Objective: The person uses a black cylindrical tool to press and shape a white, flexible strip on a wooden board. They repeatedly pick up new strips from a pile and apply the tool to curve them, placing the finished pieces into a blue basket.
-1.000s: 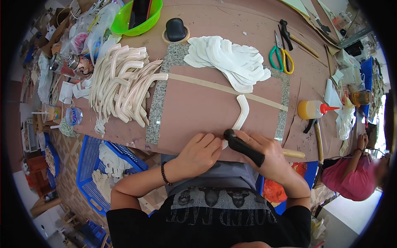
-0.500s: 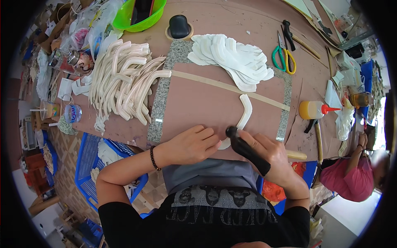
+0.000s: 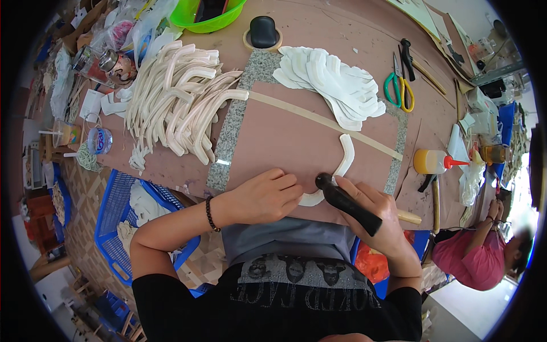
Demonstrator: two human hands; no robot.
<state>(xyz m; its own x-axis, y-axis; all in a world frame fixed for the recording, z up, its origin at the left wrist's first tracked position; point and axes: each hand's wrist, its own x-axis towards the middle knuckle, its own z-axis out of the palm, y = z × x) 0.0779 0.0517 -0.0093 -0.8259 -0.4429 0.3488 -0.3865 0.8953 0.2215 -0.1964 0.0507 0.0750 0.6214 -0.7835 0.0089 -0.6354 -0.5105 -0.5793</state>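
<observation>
Basket (image 3: 109, 231): blue, below the table (image 3: 319, 25).
Strip pile (image 3: 181, 100): beige, bent pieces, heaped.
Left hand (image 3: 272, 196): fingers curled at the lower end of the white strip (image 3: 347, 153); cannot tell whether they pinch it.
White strip: bent, on the brown board (image 3: 285, 134).
Hammer (image 3: 354, 210): black head, wooden handle.
Right hand (image 3: 380, 212): wrapped around the hammer.

Black T-shirt (image 3: 273, 319): bears pale capital lettering across the front.
Blue-labelled plastic container (image 3: 99, 141): shows white lettering, partly legible.
</observation>
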